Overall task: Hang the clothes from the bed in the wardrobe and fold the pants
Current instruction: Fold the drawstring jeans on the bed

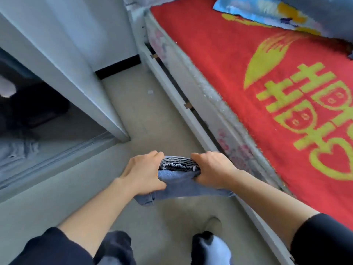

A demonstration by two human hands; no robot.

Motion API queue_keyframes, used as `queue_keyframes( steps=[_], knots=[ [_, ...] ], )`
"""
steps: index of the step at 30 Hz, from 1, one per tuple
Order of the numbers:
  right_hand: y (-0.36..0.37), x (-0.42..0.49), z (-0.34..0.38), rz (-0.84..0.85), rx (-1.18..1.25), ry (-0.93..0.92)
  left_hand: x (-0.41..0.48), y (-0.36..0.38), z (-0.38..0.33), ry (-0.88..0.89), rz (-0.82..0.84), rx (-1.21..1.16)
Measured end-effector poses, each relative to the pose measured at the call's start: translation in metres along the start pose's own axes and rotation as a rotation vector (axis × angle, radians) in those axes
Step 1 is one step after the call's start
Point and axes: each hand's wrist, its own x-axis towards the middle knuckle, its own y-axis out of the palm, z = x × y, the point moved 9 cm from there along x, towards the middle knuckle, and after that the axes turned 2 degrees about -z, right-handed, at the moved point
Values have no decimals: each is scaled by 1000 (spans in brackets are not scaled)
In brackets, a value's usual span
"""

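Note:
A folded pair of blue denim pants (181,180) with a ruffled elastic waistband hangs in the air over the floor between the bed and the wardrobe. My left hand (145,174) grips its left side and my right hand (212,170) grips its right side. The wardrobe (80,60) stands at the left with its door open; dark clothes (24,109) and a folded denim piece (15,150) lie inside. The bed (248,77), at the right, is covered by a red blanket with a yellow pattern.
A blue patterned pillow or quilt (267,10) lies at the bed's far end. The white bed frame (183,104) runs diagonally along the beige floor (133,111). My feet (210,243) show at the bottom. A narrow aisle separates wardrobe and bed.

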Motion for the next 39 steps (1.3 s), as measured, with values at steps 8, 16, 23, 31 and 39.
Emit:
queue_keyframes(
  steps=[8,16,23,31,39],
  knots=[
    [51,162,261,180,-33,-235,-114,35,277,-265,35,-114],
    [76,290,428,119,-144,-379,-163,33,471,-428,-37,-60],
    [99,387,462,29,-277,-436,-122,55,572,-460,-141,1],
    [140,537,460,-71,-378,-434,-24,91,680,-587,-294,133],
    [193,635,462,-492,-485,-499,33,130,750,-601,-698,314]
  ],
)
